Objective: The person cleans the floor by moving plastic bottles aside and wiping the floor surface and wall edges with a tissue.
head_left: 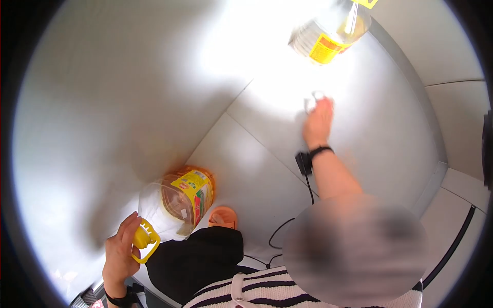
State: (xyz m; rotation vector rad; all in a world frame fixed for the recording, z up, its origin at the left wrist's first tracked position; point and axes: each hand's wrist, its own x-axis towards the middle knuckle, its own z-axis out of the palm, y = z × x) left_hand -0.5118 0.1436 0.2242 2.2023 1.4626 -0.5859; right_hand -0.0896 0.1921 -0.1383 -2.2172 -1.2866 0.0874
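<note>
At the lower left, my left hand (122, 244) is closed around the yellow cap and ring handle (146, 241) of a large clear plastic oil jug (192, 192). Orange-brown oil shows low in this jug, and a yellow label is on its side. My right hand (319, 123) stretches out over the floor in bright light. Its fingertips are washed out and blurred, so I cannot tell whether they hold the whitish shape there. A second clear plastic jug (334, 36) with a yellow label and yellow handle stands beyond my right hand, apart from it.
An orange shoe (223, 218) is beside the near jug. A black device (303, 163) with a cable hangs at my right wrist. Grey-white walls (102, 102) rise on the left, with a low grey ledge (411, 72) along the right. A blurred round shape (354, 251) covers the lower right.
</note>
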